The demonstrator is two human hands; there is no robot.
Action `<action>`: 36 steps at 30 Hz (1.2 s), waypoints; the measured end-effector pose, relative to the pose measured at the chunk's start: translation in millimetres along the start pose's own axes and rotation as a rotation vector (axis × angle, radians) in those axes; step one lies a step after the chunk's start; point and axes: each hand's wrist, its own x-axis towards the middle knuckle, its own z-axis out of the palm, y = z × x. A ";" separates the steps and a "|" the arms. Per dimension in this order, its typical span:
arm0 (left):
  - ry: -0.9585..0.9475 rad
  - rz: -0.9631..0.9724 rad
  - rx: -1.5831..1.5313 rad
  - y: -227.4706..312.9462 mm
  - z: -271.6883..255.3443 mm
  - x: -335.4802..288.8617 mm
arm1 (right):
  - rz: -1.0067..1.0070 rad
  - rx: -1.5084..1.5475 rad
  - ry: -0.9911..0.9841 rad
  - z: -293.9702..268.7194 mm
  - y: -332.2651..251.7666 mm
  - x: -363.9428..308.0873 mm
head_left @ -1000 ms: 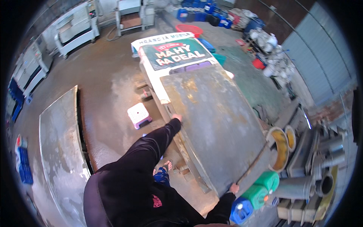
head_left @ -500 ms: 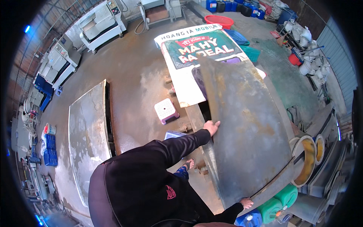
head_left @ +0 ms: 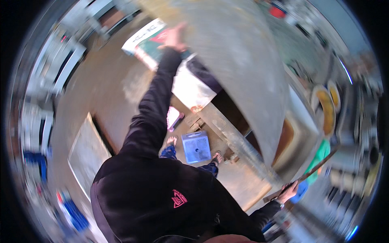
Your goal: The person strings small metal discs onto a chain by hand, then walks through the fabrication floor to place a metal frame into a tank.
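A large grey sheet (head_left: 239, 60), stained brown, stands tilted up off a long trough-like frame (head_left: 239, 135). My left hand (head_left: 174, 38), arm stretched far forward, is at the sheet's left edge and seems to grip it; motion smears the fingers. My right hand (head_left: 288, 192) is closed around a long thin brown bar (head_left: 318, 167) at the near right. Beneath the raised sheet shows a pale basin (head_left: 302, 137) with a brown inside. A printed white and green banner (head_left: 193, 91) lies partly under the sheet.
A blue plastic crate (head_left: 196, 146) stands between my feet, with a pink and white stool (head_left: 173, 118) just beyond. Another flat sheet (head_left: 87, 152) lies at left. Yellow-lined round rings (head_left: 324, 109) and a green container (head_left: 320, 154) are at right.
The grey sheet has been raised and tilted, uncovering the basin. My left hand has moved far forward along its edge. My right hand has left the sheet's corner and now holds the bar.
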 end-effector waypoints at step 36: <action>0.390 0.021 1.956 -154.0 -476.3 -434.4 | -0.249 -0.602 -0.164 113.2 131.9 74.4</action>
